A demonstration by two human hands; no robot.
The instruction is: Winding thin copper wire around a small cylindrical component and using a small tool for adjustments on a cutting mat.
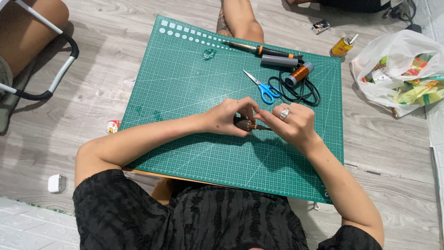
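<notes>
Head view from above: on a green cutting mat [185, 92] on the floor, the left hand [226, 118] and right hand [291, 122] pinch a small dark copper-wound part [246, 124] between them, its long axis running left-right, with both grips closed on its ends.

The small dark cylindrical part wound with copper-coloured wire [246, 124] lies roughly horizontal, just above the green gridded cutting mat [185, 92], near the mat's centre. A thin dark shaft projects from its right end. Its copper windings show as short bright strands at the middle of the body. The left hand [229, 118] covers its left end, and the right hand [291, 124] covers the shaft end. Most of its surface is hidden by fingers.
</notes>
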